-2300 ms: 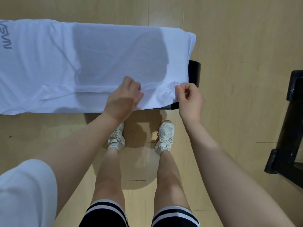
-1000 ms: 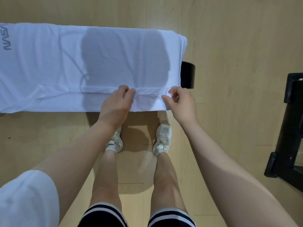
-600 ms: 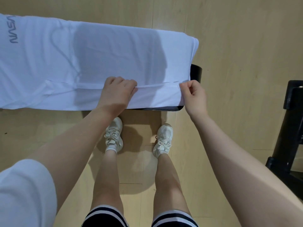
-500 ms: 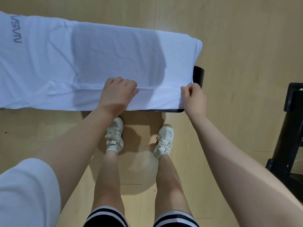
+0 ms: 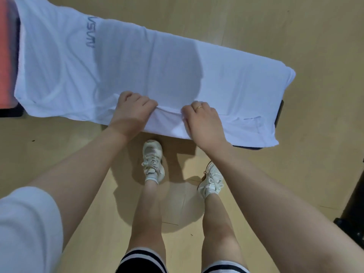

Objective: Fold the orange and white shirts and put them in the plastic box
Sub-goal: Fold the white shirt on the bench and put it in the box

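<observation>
The white shirt point(image 5: 157, 69), with grey NASA lettering, lies spread lengthwise over a black bench point(image 5: 279, 115). Its near long edge is folded inward. My left hand point(image 5: 134, 111) and my right hand point(image 5: 202, 119) sit side by side on that folded edge, fingers curled and pinching the cloth. A ring shows on my right hand. An orange shirt point(image 5: 6, 56) shows at the far left edge, under the white shirt's end. No plastic box is in view.
The wooden floor point(image 5: 295, 174) surrounds the bench. My legs and white sneakers point(image 5: 152, 160) stand just below the bench's near edge. A black stand point(image 5: 354, 213) sits at the right edge.
My right hand has slid left along the folded edge from the shirt's right end to beside my left hand. The view has shifted left, revealing the orange shirt.
</observation>
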Available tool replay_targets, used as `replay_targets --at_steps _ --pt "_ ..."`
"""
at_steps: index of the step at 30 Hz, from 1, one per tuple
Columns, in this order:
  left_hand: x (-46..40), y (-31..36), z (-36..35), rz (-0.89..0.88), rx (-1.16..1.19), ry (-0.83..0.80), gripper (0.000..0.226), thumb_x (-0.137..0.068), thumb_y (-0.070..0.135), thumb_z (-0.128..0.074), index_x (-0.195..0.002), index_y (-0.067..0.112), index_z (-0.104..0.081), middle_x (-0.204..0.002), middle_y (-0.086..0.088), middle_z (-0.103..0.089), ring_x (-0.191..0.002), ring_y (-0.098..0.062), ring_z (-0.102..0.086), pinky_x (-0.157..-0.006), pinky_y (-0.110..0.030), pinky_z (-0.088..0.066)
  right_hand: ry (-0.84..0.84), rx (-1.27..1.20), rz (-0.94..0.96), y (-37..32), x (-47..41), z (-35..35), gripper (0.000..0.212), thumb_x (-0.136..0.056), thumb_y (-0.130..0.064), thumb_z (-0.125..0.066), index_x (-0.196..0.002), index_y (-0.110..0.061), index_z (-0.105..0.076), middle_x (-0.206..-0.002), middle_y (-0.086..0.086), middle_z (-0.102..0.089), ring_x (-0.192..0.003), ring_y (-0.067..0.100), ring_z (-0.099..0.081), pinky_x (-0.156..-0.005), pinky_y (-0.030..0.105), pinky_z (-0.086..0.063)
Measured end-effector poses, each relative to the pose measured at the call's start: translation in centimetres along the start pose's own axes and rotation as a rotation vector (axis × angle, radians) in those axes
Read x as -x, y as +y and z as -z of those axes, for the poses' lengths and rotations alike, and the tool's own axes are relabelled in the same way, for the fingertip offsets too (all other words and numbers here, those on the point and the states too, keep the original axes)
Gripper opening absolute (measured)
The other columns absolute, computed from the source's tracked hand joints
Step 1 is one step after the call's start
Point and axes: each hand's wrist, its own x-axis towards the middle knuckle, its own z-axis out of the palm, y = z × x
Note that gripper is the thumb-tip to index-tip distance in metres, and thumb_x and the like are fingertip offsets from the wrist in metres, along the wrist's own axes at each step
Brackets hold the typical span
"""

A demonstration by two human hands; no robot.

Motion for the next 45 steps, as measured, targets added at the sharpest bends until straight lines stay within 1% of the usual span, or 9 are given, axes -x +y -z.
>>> replay_targets --at_steps 5,8,12,18,23,29,34,40,45 --pt "-1.3 -1.2 0.6 0.105 0.076 -0.018 0.030 -0.087 0.031 -0.041 -0.093 0.011 -0.063 -0.080 -0.009 -0.067 -0.071 -0.029 -0.062 -0.069 -0.032 -0.023 0.029 -0.031 -0.288 0.0 -0.8 0.6 0.013 -0.081 -0.009 -0.053 -0.093 -0.011 -0.059 -0.085 0.006 -0.065 -0.081 0.032 -0.058 -0.066 0.032 -0.031" --pt "1.2 -1.8 -0.6 0.197 0.042 0.131 0.034 -0.090 0.030 -0.044 -0.117 0.011 -0.055 -0.117 -0.010 -0.065 -0.107 -0.026 -0.052 -0.089 -0.033 -0.032 0.165 0.058 -0.044 -2.1 0.0 0.1 0.026 -0.081 -0.011 -0.055 -0.108 -0.012 -0.058 -0.114 0.008 -0.064 -0.107 0.030 -0.055 -0.091 0.036 -0.035" --pt "5.0 -4.0 -2.2 0.196 0.098 0.028 0.059 -0.081 0.033 -0.042 -0.133 0.005 -0.037 -0.138 -0.020 -0.048 -0.129 -0.029 -0.030 -0.110 -0.037 -0.015 -0.110 0.011 0.268 -6.9 -0.2 -1.4 0.056 -0.085 -0.029 -0.043 -0.138 -0.009 -0.041 -0.147 0.009 -0.040 -0.137 0.028 -0.036 -0.112 0.041 -0.023" --pt "7.1 -9.5 -1.2 0.427 0.259 -0.288 0.067 -0.086 0.041 -0.031 -0.146 0.012 -0.023 -0.155 -0.011 -0.019 -0.142 -0.032 -0.020 -0.114 -0.038 -0.002 -0.340 0.053 0.058 -8.7 -1.4 -1.2 0.063 -0.089 -0.046 -0.027 -0.139 -0.009 -0.038 -0.149 0.007 -0.036 -0.136 0.029 -0.037 -0.109 0.047 -0.028" --pt "6.1 -12.4 2.2 0.335 0.237 -0.307 0.047 -0.080 0.024 -0.044 -0.120 0.004 -0.056 -0.134 -0.022 -0.051 -0.117 -0.041 -0.053 -0.095 -0.051 -0.043 -0.305 -0.128 -0.056 -9.4 -3.3 2.7 0.057 -0.089 -0.041 -0.023 -0.123 -0.006 -0.052 -0.138 0.016 -0.048 -0.120 0.036 -0.050 -0.096 0.042 -0.041" --pt "0.1 -14.7 5.5 0.327 0.316 -0.278 0.039 -0.096 0.024 -0.039 -0.131 0.009 -0.043 -0.155 -0.012 -0.017 -0.144 -0.029 -0.007 -0.113 -0.040 -0.005 -0.092 -0.198 -0.096 -8.9 -11.9 5.4 0.036 -0.083 -0.024 -0.041 -0.099 0.001 -0.062 -0.114 0.023 -0.061 -0.095 0.044 -0.059 -0.077 0.043 -0.049" --pt "-5.9 -17.0 6.0 0.256 0.363 -0.133 0.040 -0.087 0.027 -0.034 -0.108 0.005 -0.060 -0.124 -0.015 -0.056 -0.124 -0.034 -0.045 -0.097 -0.038 -0.031 -0.028 -0.299 -0.109 -7.1 -19.4 6.1 0.047 -0.082 -0.027 -0.030 -0.099 0.002 -0.063 -0.106 0.021 -0.063 -0.093 0.040 -0.058 -0.078 0.040 -0.046" --pt "-15.6 -18.0 3.6 0.211 0.586 -0.118 0.038 -0.080 0.026 -0.037 -0.090 0.002 -0.064 -0.089 -0.018 -0.066 -0.082 -0.035 -0.063 -0.074 -0.040 -0.053 -0.324 -0.387 -0.196 -1.0 -26.6 3.9 0.029 -0.090 -0.011 -0.043 -0.116 -0.008 -0.054 -0.120 0.013 -0.056 -0.110 0.033 -0.052 -0.088 0.040 -0.044" --pt "-22.8 -17.2 -0.5 0.239 0.738 -0.558 0.021 -0.092 0.018 -0.045 -0.107 0.008 -0.057 -0.106 -0.011 -0.060 -0.085 -0.019 -0.046 -0.077 -0.027 -0.038 -0.601 -0.395 -0.148 3.9 -28.7 0.6 0.026 -0.087 -0.016 -0.049 -0.112 -0.015 -0.059 -0.109 0.007 -0.065 -0.099 0.029 -0.059 -0.083 0.035 -0.048"
